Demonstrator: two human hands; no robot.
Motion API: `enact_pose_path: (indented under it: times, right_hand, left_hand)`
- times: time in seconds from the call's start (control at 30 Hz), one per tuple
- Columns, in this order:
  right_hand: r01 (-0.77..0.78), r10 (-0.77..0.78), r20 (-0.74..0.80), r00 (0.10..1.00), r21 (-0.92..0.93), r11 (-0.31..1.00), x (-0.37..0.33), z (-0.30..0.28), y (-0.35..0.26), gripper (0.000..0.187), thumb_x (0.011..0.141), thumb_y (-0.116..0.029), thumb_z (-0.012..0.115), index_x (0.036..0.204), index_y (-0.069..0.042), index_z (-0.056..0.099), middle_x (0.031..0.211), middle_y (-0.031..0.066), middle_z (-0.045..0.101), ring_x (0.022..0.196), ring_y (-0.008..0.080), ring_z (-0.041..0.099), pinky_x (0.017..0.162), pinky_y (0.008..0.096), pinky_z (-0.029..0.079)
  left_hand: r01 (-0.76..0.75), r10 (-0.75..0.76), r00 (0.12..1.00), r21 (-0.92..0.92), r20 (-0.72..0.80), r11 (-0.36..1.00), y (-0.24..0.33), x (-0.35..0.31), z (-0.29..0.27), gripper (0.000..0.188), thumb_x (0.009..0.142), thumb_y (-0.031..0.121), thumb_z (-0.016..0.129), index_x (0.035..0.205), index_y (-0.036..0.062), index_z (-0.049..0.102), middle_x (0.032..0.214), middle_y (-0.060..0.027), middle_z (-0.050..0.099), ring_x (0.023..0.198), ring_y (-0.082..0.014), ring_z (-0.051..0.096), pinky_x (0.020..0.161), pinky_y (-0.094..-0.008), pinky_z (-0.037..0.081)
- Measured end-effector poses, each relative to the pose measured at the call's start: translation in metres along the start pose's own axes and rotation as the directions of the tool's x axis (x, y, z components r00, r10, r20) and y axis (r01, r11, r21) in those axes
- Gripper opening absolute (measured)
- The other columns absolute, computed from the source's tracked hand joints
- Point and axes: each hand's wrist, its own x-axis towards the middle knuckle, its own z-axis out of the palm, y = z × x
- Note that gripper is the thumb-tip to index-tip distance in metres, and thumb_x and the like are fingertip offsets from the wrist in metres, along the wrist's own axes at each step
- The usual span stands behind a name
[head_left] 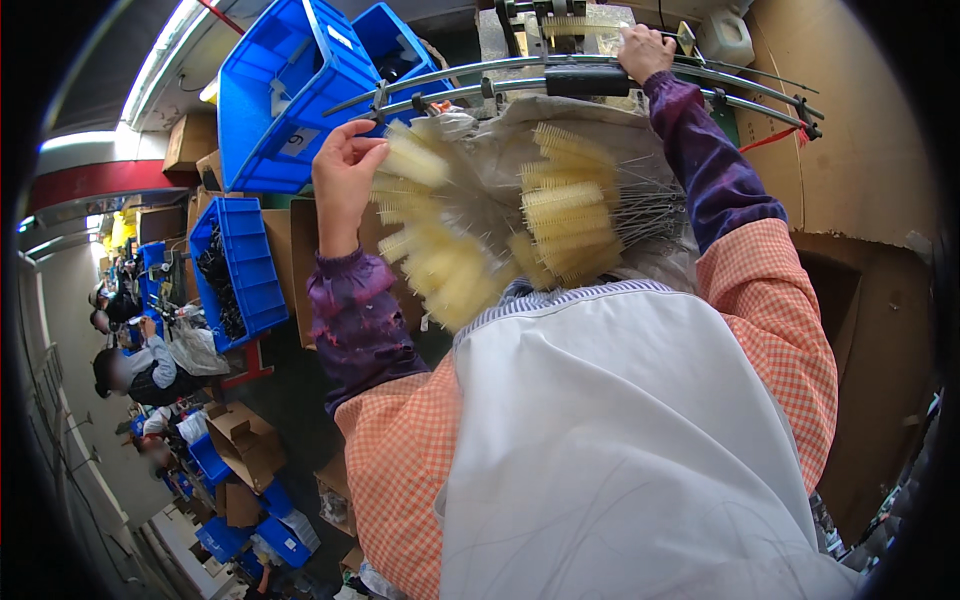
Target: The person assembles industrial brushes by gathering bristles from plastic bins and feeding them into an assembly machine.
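My left hand (345,175) is raised at the left of the pile, thumb and forefinger apart. A pale yellow bristle brush (415,160), slightly blurred, lies just past the fingertips; I see no grip on it. Below it spreads a loose heap of similar yellow brushes (450,275). A second, neater stack of brushes (570,215) lies to the right, its thin wire stems (648,208) pointing right. At the far side my right hand (645,52) is closed at the machine (525,35), beside a yellow brush (585,28) there. What its fingers hold is hidden.
Curved metal rails (480,88) with a black sleeve (588,81) cross before the machine. Blue crates (285,100) stand at the left, one (250,270) holding dark parts. Cardboard (850,130) walls the right, near a white jug (725,38). Other people (155,370) sit far left.
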Motion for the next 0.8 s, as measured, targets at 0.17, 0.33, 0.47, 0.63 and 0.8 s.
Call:
enact_pose_path:
  times: [0.17, 0.33, 0.47, 0.63, 0.8]
  right_hand:
    - [0.03, -0.03, -0.017, 0.999, -0.007, 1.0, 0.004, 0.018, 0.039, 0.031, 0.075, -0.021, 0.05, 0.105, -0.015, 0.057, 0.101, 0.006, 0.056, 0.095, 0.0251, 0.055, 0.077, 0.0452, 0.04]
    - [-0.096, 0.09, 0.045, 0.995, 0.178, 0.979, 0.018, 0.041, 0.098, 0.029, 0.077, -0.022, 0.048, 0.103, -0.013, 0.056, 0.106, 0.0112, 0.056, 0.095, 0.0318, 0.056, 0.077, 0.0445, 0.044]
    - [-0.072, 0.038, 0.138, 0.99, 0.246, 0.967, 0.014, -0.001, 0.102, 0.025, 0.081, -0.028, 0.048, 0.093, -0.01, 0.059, 0.087, 0.015, 0.061, 0.085, 0.0326, 0.058, 0.071, 0.0415, 0.045]
    - [-0.263, -0.388, 0.626, 0.677, 0.697, 0.667, -0.037, -0.103, 0.076, 0.023, 0.087, -0.022, 0.052, 0.098, -0.004, 0.062, 0.07, -0.0002, 0.059, 0.056, 0.0053, 0.055, 0.053, 0.0201, 0.046]
    - [-0.349, -0.629, 0.309, 0.713, 0.935, 0.064, -0.089, -0.157, -0.008, 0.031, 0.091, -0.023, 0.045, 0.115, -0.004, 0.053, 0.095, 0.0003, 0.06, 0.076, 0.0074, 0.056, 0.068, 0.022, 0.049]
  left_hand:
    - [-0.007, -0.007, 0.997, -0.189, -0.077, 0.982, 0.012, -0.008, -0.036, 0.029, 0.075, -0.001, 0.063, 0.102, -0.0001, 0.054, 0.083, -0.0079, 0.063, 0.074, -0.0108, 0.059, 0.068, -0.0211, 0.047]
    - [-0.039, 0.013, 0.997, -0.351, -0.075, 0.936, 0.023, -0.014, -0.045, 0.027, 0.077, -0.002, 0.06, 0.103, 0.0012, 0.053, 0.085, -0.0086, 0.063, 0.075, -0.0126, 0.059, 0.07, -0.0228, 0.048]
    - [0.011, -0.007, 1.0, -0.567, 0.01, 0.824, 0.029, -0.017, -0.009, 0.03, 0.077, -0.003, 0.059, 0.105, 0.0024, 0.05, 0.089, -0.0088, 0.061, 0.076, -0.0134, 0.059, 0.07, -0.0231, 0.048]
    - [0.076, 0.025, 0.991, -0.699, 0.134, 0.711, 0.036, -0.017, 0.066, 0.028, 0.075, -0.003, 0.061, 0.101, 0.0036, 0.051, 0.086, -0.0067, 0.06, 0.075, -0.0122, 0.058, 0.07, -0.0226, 0.048]
    - [-0.043, 0.171, 0.974, -0.625, 0.146, 0.779, 0.046, -0.024, 0.143, 0.03, 0.077, 0.0, 0.062, 0.104, 0.0036, 0.051, 0.091, -0.0089, 0.061, 0.082, -0.0129, 0.058, 0.07, -0.022, 0.048]
